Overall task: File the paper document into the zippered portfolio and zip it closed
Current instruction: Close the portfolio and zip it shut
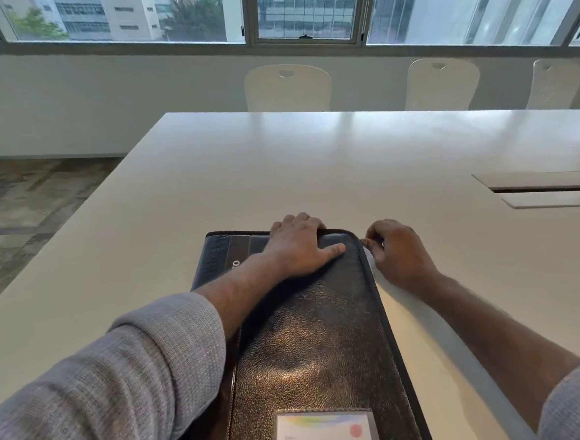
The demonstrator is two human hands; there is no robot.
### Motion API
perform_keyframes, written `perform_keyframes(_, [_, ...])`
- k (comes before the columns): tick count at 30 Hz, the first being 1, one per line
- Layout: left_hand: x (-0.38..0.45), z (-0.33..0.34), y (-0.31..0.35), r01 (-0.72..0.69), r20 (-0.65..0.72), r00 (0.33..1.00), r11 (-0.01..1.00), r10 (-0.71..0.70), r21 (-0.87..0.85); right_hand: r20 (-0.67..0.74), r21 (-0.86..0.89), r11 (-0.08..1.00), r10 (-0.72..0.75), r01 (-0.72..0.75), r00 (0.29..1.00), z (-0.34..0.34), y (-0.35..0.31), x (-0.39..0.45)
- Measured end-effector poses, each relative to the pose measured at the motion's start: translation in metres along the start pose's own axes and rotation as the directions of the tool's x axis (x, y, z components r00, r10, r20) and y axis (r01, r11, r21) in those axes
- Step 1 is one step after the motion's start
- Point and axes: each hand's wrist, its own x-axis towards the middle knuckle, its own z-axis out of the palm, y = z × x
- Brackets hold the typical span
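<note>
A black leather zippered portfolio [310,338] lies closed on the white table [278,165], running away from me. A white label card [326,435] sits in a clear pocket at its near end. My left hand [299,250] presses flat on the cover near the far right corner, fingers curled over the far edge. My right hand [397,250] is beside the right edge near that corner, thumb and fingers pinched on what looks like the zipper pull [365,241]. No paper document is visible.
Three white chairs, the nearest [288,87], stand along the table's far side under the windows. A recessed cable hatch [547,188] is set into the table at the right. The table's left edge drops to carpeted floor [23,211].
</note>
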Motion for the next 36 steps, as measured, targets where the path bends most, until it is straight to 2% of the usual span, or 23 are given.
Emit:
perform_keyframes(10, [0.009, 0.000, -0.014, 0.095, -0.030, 0.995, 0.994, -0.096, -0.046, 0.001, 0.057, 0.994, -0.096, 0.096, 0.995, 0.002, 0.000, -0.004])
perform_keyframes(16, [0.009, -0.003, -0.011, 0.062, -0.019, 0.998, 0.997, -0.063, -0.052, -0.066, 0.059, 0.996, -0.058, 0.062, 0.996, 0.005, 0.002, 0.002])
perform_keyframes(20, [0.010, -0.003, -0.010, 0.029, -0.008, 1.000, 0.997, -0.030, -0.077, -0.059, 0.052, 0.998, -0.041, 0.044, 0.997, 0.013, -0.001, 0.018])
perform_keyframes(30, [0.015, -0.006, -0.011, 0.016, 0.031, 0.999, 0.995, -0.013, -0.102, 0.137, 0.119, 0.983, -0.153, 0.137, 0.979, 0.009, -0.003, 0.060])
perform_keyframes(36, [0.024, -0.005, -0.003, 0.142, 0.051, 0.989, 0.983, -0.137, -0.118, 0.280, 0.158, 0.976, -0.191, 0.151, 0.941, 0.005, -0.028, 0.081])
